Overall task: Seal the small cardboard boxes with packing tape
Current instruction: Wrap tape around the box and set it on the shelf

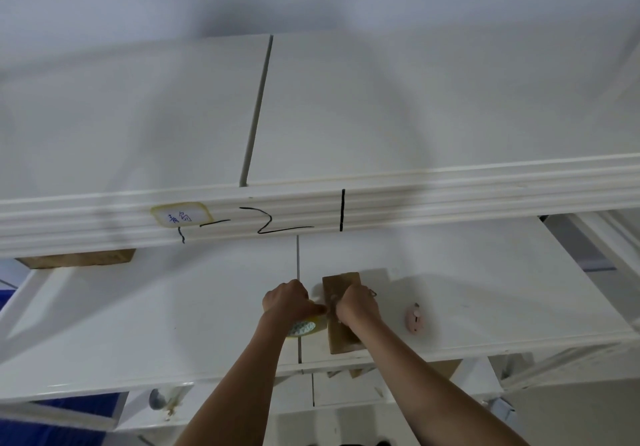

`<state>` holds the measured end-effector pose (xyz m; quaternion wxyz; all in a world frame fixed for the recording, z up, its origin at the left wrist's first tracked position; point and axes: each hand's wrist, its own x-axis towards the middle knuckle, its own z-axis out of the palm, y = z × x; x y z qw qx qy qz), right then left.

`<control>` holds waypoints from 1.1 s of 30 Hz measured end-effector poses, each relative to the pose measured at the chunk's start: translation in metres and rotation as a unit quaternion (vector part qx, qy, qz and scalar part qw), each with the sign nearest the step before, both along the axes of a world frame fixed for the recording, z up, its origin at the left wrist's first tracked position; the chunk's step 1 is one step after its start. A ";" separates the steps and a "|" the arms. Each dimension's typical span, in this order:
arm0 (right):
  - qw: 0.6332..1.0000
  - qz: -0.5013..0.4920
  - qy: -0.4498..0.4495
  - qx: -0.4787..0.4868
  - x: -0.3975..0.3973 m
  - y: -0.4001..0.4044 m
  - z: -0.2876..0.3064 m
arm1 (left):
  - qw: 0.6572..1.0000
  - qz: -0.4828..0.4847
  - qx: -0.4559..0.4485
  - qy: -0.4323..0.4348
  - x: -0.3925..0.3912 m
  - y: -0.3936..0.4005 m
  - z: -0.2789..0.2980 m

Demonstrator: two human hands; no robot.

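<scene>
A small flat cardboard box (343, 336) lies lengthwise on the white table (173, 314), just right of the centre seam. My right hand (356, 303) rests on the box's middle with fingers curled, pinching something at its left edge that looks like a tape end. My left hand (287, 300) sits just left of the box, fingers curled round a yellowish roll of packing tape (306, 328), whose lower half shows under the hand. The two hands nearly touch.
A small pink object (414, 319) lies on the table right of the box. A white shelf edge (311, 213) with black marks and a taped label crosses above the hands. A piece of cardboard (76, 258) lies under the shelf at left.
</scene>
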<state>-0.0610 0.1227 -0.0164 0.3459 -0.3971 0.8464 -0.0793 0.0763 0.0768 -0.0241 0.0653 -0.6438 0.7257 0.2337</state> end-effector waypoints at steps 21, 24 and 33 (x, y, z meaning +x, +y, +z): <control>0.995 0.012 0.000 0.096 0.010 -0.016 -0.002 | 0.982 -0.020 0.100 0.156 0.028 -0.011 0.004; 0.995 0.024 0.004 0.095 0.009 -0.012 -0.003 | 0.974 -0.008 0.116 0.192 0.044 -0.013 0.005; 1.000 -0.003 0.004 0.019 0.009 -0.008 -0.004 | 0.979 -0.016 0.069 0.193 0.039 -0.007 0.002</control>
